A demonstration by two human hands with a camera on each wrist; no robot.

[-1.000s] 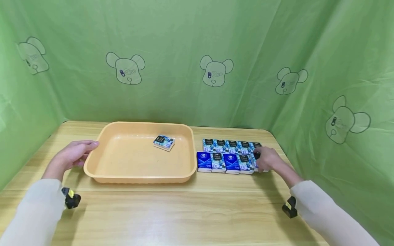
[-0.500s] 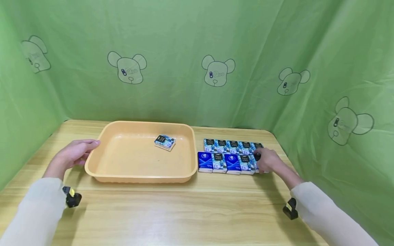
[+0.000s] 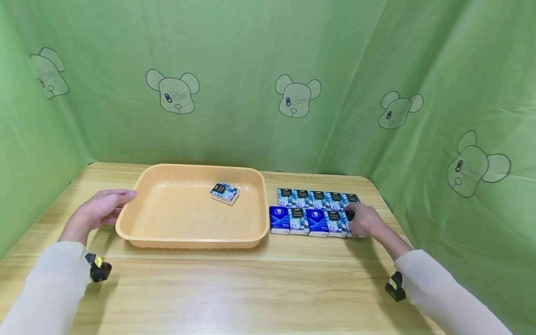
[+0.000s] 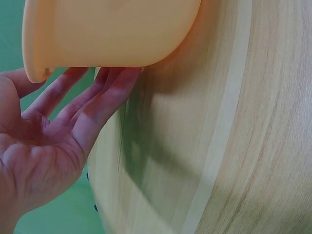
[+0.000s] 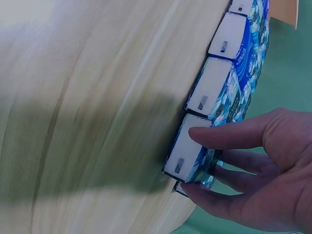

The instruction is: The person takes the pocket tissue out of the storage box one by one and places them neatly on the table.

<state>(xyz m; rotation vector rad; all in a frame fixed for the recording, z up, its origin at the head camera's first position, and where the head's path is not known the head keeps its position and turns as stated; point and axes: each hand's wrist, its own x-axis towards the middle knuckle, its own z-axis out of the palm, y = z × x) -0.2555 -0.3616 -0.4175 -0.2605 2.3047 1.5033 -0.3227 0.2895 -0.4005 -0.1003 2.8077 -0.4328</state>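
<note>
A shallow yellow-orange plastic tray (image 3: 192, 241) sits on the table, one flowered tissue pack (image 3: 224, 193) lying askew inside it. My left hand (image 3: 100, 209) holds the tray's left end, thumb over the rim; in the left wrist view its fingers (image 4: 105, 100) lie against the outer wall. To the tray's right, several small tissue packs (image 3: 299, 221) stand in two tight rows, mostly flowered, with two plain blue ones in front. At the front row's right end, my right hand (image 3: 363, 220) grips the last pack (image 5: 183, 151), thumb and fingers around it, partly covering it.
The wooden table (image 3: 201, 293) extends in front of the tray and packs. A green curtain (image 3: 234, 130) printed with bear heads encloses the back and both sides, close to the table's far edge. The tray's right wall stands close beside the rows.
The right hand stays at the end pack, its fingers shifting slightly. The left hand remains on the tray. The head view has shifted a little.
</note>
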